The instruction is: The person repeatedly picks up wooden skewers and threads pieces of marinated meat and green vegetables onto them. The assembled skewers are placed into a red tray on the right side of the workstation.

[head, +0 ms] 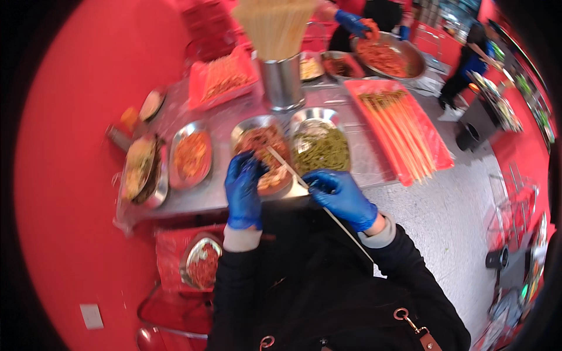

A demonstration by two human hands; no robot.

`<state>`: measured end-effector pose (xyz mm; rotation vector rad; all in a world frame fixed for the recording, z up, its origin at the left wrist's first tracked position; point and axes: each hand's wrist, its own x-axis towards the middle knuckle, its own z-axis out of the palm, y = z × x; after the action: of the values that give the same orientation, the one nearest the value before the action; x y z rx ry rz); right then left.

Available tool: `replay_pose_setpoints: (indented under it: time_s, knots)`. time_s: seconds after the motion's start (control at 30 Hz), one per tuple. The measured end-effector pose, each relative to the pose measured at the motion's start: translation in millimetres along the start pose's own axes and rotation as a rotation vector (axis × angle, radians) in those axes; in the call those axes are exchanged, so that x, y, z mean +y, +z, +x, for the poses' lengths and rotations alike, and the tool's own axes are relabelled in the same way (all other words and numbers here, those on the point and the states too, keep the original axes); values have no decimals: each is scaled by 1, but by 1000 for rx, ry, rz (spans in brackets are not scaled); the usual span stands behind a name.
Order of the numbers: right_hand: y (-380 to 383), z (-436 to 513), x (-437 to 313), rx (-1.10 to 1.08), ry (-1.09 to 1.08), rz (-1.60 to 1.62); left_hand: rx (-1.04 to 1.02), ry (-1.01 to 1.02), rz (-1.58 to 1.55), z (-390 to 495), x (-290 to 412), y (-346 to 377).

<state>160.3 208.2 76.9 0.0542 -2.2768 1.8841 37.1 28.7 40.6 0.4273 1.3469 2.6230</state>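
Note:
My right hand, in a blue glove, pinches a thin wooden skewer that slants from above the metal oval dish of reddish-brown food down past my right sleeve. My left hand, gloved in blue too, is raised at the near left edge of that dish, its fingers curled; whether a small piece is between them I cannot tell. Beside it on the right is an oval dish of green strips. On the left stands an oval dish of orange-red food.
A metal canister full of skewers stands at the back. Trays of filled skewers lie to its left and right. Across the table, a co-worker's gloved hand holds red food over a large metal bowl. Another person stands farther right.

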Motion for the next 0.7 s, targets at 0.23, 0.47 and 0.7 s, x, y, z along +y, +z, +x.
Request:
replay_pose_setpoints:
  time_s: [0.23, 0.47, 0.7]
  knots:
    - [16, -5, 12, -19, 56, 41, 51, -43, -95, -2, 4, 3]
    - [19, -5, 19, -33, 87, 18, 70, -81, -108, -3, 3, 2]
    - [19, -5, 19, -39, 56, -11, 38, -34, 36, -3, -2, -3]
